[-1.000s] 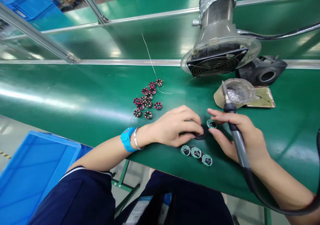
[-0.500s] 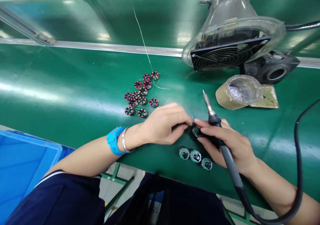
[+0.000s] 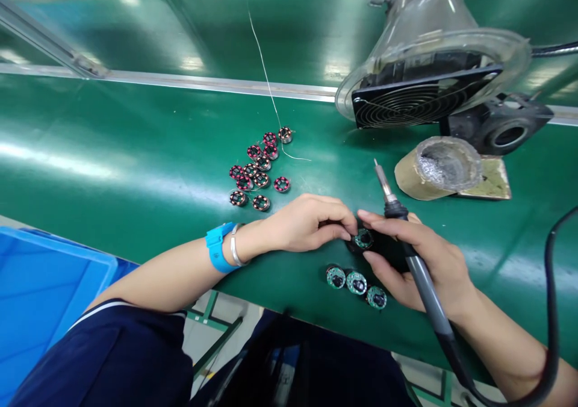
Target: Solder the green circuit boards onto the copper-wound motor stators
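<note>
"Green circuit board, where?"
"Between left hand and right hand, with three similar boards nearer."
"Their grip?"
"Right hand clasps the soldering iron; left hand, I cannot tell."

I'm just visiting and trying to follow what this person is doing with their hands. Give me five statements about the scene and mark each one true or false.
1. The right hand holds a soldering iron. True.
2. The iron's metal tip is dipped in the beige cup. False: the tip is outside the beige cup, to its left in the picture.
3. Three green-topped round parts sit in a row near the table's near edge. True.
4. The left wrist is bare. False: it wears a blue watch and a silver bangle.
5. The left hand's fingertips are at another green-topped part, between the hands. True.
</note>
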`<state>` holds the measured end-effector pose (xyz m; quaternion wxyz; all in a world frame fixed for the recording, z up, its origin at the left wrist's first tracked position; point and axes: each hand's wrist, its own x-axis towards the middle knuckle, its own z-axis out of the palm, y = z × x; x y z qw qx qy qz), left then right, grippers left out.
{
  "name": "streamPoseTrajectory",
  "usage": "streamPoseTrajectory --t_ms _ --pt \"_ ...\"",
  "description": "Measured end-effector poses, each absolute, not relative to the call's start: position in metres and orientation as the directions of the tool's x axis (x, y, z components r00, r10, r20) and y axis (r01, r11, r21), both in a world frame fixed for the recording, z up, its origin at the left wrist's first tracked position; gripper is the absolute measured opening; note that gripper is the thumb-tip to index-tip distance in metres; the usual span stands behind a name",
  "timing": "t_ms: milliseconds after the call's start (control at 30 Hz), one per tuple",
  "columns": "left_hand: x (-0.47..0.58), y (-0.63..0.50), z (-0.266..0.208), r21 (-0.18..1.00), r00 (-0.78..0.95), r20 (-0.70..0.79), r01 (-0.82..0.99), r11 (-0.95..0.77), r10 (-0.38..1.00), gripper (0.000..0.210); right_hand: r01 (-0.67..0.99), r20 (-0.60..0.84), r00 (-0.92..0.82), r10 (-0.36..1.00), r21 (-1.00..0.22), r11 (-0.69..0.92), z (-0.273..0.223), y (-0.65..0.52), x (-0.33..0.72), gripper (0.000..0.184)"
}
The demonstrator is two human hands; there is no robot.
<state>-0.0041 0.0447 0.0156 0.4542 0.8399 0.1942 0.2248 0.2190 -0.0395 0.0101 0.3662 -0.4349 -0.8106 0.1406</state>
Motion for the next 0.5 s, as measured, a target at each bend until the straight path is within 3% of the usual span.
streamPoseTrajectory --t_ms 500 --pt "0.005 0.028 0.019 0.888 0.749 0.115 0.217 -0.405 0.653 0.002 0.61 0.536 -0.336 0.774 -0.503 0.613 0.016 -0.037 0.214 0.046"
